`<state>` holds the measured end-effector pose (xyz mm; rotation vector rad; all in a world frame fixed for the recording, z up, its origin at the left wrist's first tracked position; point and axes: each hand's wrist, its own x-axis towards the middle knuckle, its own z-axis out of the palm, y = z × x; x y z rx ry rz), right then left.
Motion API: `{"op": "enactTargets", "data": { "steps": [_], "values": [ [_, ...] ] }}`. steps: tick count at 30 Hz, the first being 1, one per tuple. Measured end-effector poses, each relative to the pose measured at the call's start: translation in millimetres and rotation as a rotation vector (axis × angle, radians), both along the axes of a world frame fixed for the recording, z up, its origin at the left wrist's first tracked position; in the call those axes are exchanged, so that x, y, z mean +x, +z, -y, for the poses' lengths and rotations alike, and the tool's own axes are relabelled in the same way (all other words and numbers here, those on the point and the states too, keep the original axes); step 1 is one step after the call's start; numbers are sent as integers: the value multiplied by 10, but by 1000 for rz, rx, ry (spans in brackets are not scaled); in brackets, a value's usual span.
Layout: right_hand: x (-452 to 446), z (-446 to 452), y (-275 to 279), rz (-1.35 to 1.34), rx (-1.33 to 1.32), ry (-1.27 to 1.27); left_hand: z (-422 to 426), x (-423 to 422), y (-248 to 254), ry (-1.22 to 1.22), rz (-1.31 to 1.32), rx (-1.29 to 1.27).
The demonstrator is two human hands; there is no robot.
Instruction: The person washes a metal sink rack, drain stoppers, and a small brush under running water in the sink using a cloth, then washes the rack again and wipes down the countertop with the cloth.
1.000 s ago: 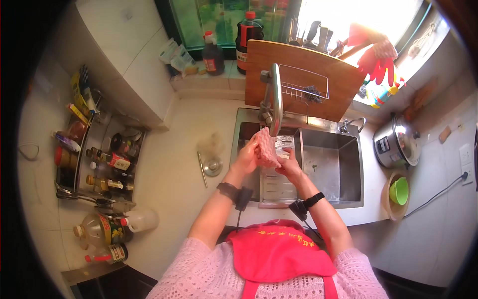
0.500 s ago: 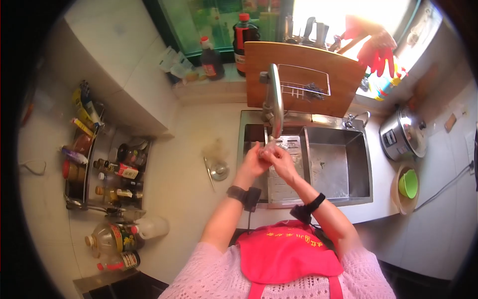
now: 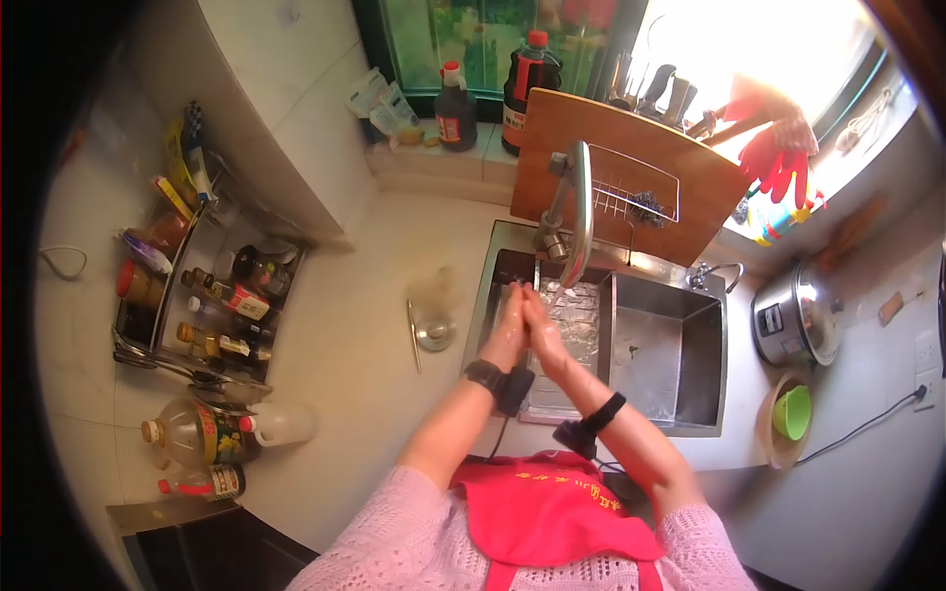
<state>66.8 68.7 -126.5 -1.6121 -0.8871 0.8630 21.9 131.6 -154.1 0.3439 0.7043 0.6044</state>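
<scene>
My left hand (image 3: 506,323) and my right hand (image 3: 541,327) are pressed together, palm to palm, over the left part of the steel sink (image 3: 496,236). Both have wet-looking skin and fingers close together, pointing away from me. Anything between the palms is hidden. The curved faucet (image 3: 583,202) stands just beyond and to the right of my fingertips. Beside my right hand, a ridged metal drain tray (image 3: 581,340) lies across the sink's middle.
The right basin (image 3: 650,360) holds a small green scrap. A cutting board (image 3: 552,133) leans behind the faucet. At right are a metal cooker (image 3: 778,320) and green bowl (image 3: 791,412). A lid (image 3: 435,333) lies left of the sink; a bottle rack (image 3: 202,315) is farther left.
A pink, textured piece was spread between my hands one second ago; it is now out of sight. My hands have come together palm to palm. The camera view has shifted.
</scene>
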Motion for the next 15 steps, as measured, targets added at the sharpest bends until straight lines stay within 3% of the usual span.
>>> {"op": "enactTargets", "data": {
  "steps": [2,5,7,9,10,15],
  "values": [
    [33,-60,-165,180,32,24,26,-6,-14,7,15,-19],
    [563,-198,-535,-265,73,-149,429,221,-21,3,115,14],
    [498,-147,-181,-561,9,-217,414,244,63,-2,122,13],
    [243,-41,30,-427,11,-136,254,168,152,-13,87,-60],
    [118,32,123,-356,18,-78,78,110,-147,-84,118,-18],
    [420,-158,-77,-514,-28,-164,82,190,-281,-104,32,38]
  ]
}}
